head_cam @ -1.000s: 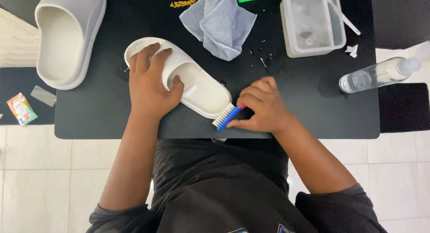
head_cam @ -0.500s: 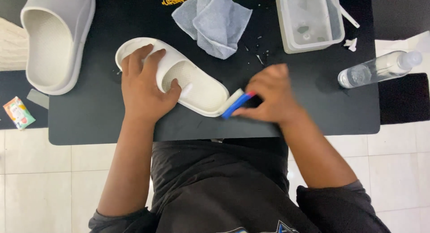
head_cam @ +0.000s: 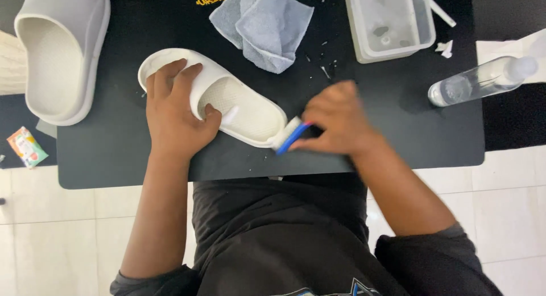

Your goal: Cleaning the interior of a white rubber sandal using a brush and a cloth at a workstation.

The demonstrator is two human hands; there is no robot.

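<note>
On the desk point(head_cam: 398, 136), one slipper point(head_cam: 250, 108) lies near me, another slipper point(head_cam: 54, 51) far left, cloth point(head_cam: 264, 25) behind, tub point(head_cam: 389, 23) far right, bottle point(head_cam: 483, 79) rightmost.

Person in a dark charcoal short-sleeved shirt point(head_cam: 278, 239), sleeves bunched at the elbows, with bare forearms and bare hands.

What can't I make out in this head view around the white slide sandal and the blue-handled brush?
- Right hand: motion-blurred, so its grip on the blue-handled brush is unclear.
- Brush bristles: smeared against the heel of the white slide sandal.
- Sandal strap: partly covered by the left hand.
- Clear plastic tub and grey cloth: cut off by the top edge.
</note>
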